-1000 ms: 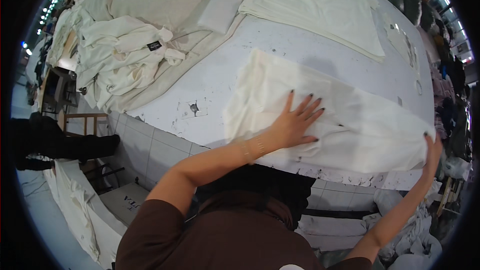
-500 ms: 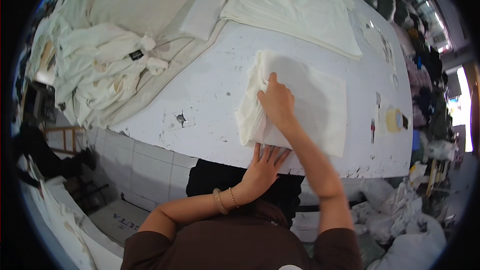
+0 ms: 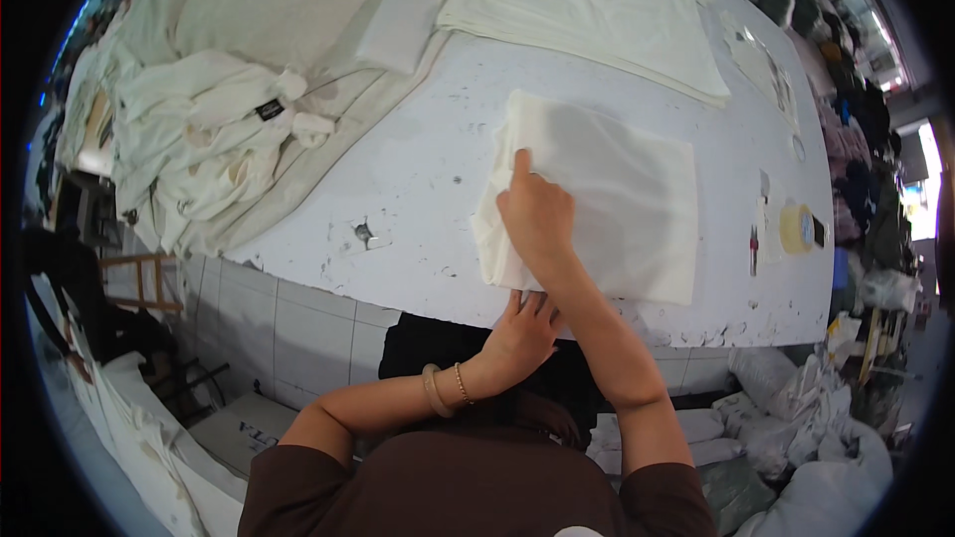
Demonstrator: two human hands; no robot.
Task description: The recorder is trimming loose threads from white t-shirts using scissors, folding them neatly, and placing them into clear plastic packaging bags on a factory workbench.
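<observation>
A folded white garment point(image 3: 637, 209) lies on the white tabletop point(image 3: 398, 164) in front of me, its left side uneven and slightly creased. My right hand point(image 3: 537, 214) rests on its left part. The index finger and thumb lie along the top layer's edge, and the other fingers are curled under, closed on the cloth. At the garment's near edge is my left hand point(image 3: 512, 343), its fingers stretched out and apart, fingertips touching the cloth. My right forearm partly covers those fingers.
Loose off-white garments point(image 3: 219, 139) are heaped at left, beside a white padded block point(image 3: 408, 5). A stack of white cloth point(image 3: 597, 15) lies at the far side. Right of the garment are a small red-and-dark tool point(image 3: 753, 254) and a tape roll point(image 3: 796, 229).
My right hand has shifted a little left and nearer on the garment. The bunched folds along its left side now lie flatter. My left hand stays at the near edge.
</observation>
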